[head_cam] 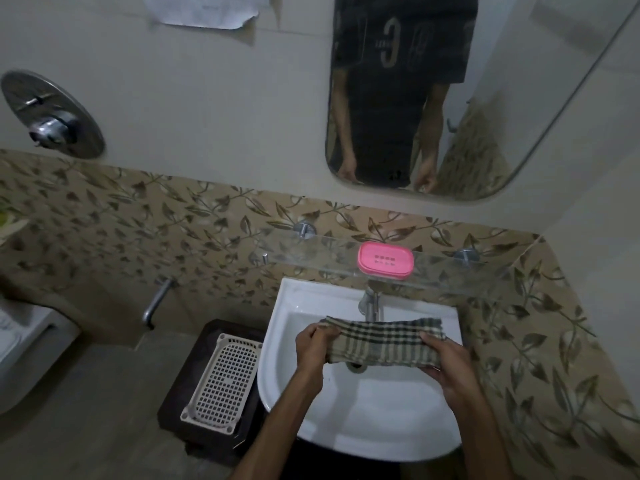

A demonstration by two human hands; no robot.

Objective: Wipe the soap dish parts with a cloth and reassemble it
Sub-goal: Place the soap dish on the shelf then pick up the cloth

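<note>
Holding the checked cloth (382,342) stretched over the sink (346,420), I've got the left hand (313,346) gripping one end, fingers curled round it, and the right hand (446,363) pinching the other. Nothing else in either hand. I read this as the prep step: cloth ready, no part wiped yet. The pink soap dish (385,260) sits assembled on the glass shelf (446,268) beyond the tap (370,304), well apart from the cloth. Next move as I see it: free one hand, reach up, lift the dish and separate its parts.
</note>
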